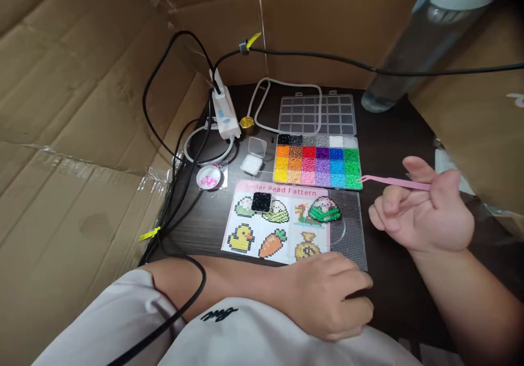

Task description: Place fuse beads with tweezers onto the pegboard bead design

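Right hand (434,213) pinches tweezers (403,182), well apart from left hand (327,295) (loosely curled, thumb apart) — box (303,185): coloured beads (317,164); tub (262,212): black beads (261,201).

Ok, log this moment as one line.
right hand: holds tweezers | tweezers: point toward bead box | left hand: curled, near pattern

The dark surface (388,142) is lit dimly by soft light, and its near right part is left in deep shade. The lower left cardboard wall (61,202) is lit more brightly than the back wall (347,28). Small glints are thrown off the clear tape (161,175) by the surface's left edge. The clear cylinder (417,55) at the far right corner is stretched by wide-angle distortion. Across 4 rows of the bead box (323,159), individual beads are blurred into grain.
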{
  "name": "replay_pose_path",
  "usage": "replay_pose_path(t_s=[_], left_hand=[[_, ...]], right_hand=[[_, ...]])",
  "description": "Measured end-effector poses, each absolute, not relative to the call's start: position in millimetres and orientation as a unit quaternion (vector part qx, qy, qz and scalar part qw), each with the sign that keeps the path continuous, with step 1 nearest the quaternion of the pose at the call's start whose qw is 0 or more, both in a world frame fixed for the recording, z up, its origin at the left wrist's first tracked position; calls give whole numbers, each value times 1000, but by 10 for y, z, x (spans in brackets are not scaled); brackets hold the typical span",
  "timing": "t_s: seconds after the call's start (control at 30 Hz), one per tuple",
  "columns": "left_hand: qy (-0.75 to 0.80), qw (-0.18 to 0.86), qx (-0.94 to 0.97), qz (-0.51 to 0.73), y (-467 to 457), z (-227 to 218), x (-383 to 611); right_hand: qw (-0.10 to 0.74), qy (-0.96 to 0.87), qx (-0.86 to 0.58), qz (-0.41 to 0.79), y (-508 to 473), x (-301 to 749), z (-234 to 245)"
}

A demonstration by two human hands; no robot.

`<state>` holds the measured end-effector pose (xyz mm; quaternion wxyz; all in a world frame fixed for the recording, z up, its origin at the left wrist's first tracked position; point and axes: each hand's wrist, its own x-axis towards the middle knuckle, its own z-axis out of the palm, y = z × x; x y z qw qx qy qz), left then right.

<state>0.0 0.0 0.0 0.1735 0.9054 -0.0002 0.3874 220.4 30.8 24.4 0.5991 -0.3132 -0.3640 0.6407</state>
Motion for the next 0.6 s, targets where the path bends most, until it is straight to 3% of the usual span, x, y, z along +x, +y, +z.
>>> replay_pose_path(t_s=[0.23, 0.6], left_hand=[[18, 205, 887, 413, 23, 5, -10], [60, 212, 910, 350, 13, 25, -69]], right_hand=[[530, -351, -340, 693, 401, 2218, 211], [576, -358, -369, 636, 378, 2198, 223]])
